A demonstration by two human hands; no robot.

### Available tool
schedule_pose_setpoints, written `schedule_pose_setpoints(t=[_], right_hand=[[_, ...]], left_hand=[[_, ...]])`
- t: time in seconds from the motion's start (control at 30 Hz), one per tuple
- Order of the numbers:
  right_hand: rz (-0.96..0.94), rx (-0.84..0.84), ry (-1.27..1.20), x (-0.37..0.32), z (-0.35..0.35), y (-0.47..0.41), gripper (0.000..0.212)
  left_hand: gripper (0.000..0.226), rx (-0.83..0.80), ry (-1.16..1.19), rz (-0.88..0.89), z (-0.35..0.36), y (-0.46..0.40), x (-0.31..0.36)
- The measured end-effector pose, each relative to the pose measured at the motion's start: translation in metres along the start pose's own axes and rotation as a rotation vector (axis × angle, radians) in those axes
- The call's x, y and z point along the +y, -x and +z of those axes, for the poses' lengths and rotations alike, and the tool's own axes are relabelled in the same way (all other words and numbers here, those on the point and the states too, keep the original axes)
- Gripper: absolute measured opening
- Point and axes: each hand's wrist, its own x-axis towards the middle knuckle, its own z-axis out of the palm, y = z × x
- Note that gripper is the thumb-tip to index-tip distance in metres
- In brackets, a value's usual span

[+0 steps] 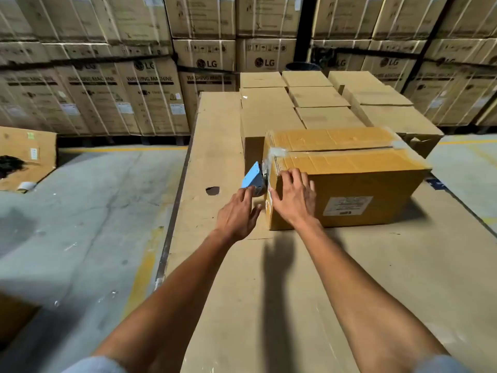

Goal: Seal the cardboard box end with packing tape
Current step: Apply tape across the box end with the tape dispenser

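A brown cardboard box (pixel 347 181) sits on a table (pixel 269 305) covered in flat cardboard sheets, its near left end turned toward the person. Clear packing tape (pixel 279 152) already runs along the top seam of the box and folds over that left end, where it wrinkles and shines.

The left hand (pixel 238 215) is closed around a blue tape dispenser (pixel 254 179), which is pressed against the left end of the box just below the top edge. The right hand (pixel 294 199) lies flat and spread on the near top corner of the box, fingers open, gripping nothing, only pressing down.

Left of the box the table runs a short way to its long edge, and beyond that edge the concrete floor (pixel 88 211) is bare and wide. In front of the box the table is clear up to the forearms. Behind the box, smaller plain boxes (pixel 309 100) crowd close, some touching its far side.

The roll inside the dispenser is mostly hidden by the left hand's fingers, and the left end face of the box is seen only at a steep slant. A white label (pixel 348 205) on the near side of the box is too blurred to read. Stacked washing machine cartons (pixel 150 98) wall in the room behind.
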Motion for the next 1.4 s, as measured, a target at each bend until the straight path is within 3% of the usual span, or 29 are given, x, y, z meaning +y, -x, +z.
schedule_pose_setpoints(t=[0.17, 0.37, 0.73, 1.17, 1.4], right_hand=[[0.064, -0.010, 0.098, -0.011, 0.009, -0.018, 0.059], [0.077, -0.017, 0.162, -0.012, 0.015, -0.031, 0.044], [0.029, -0.011, 0.236, 0.009, 0.004, 0.007, 0.043], [0.080, 0.013, 0.246, 0.075, -0.041, 0.086, 0.042], [0.111, 0.005, 0.219, 0.072, -0.053, 0.083, 0.039]], left_hand=[[0.058, -0.002, 0.022, -0.009, 0.002, -0.023, -0.024], [0.062, -0.013, 0.058, -0.028, 0.006, -0.045, -0.038], [0.060, -0.058, 0.127, -0.011, 0.021, -0.039, -0.039], [0.075, -0.021, 0.155, 0.234, 0.063, -0.009, 0.026], [0.076, -0.004, 0.250, 0.193, 0.082, 0.011, 0.049]])
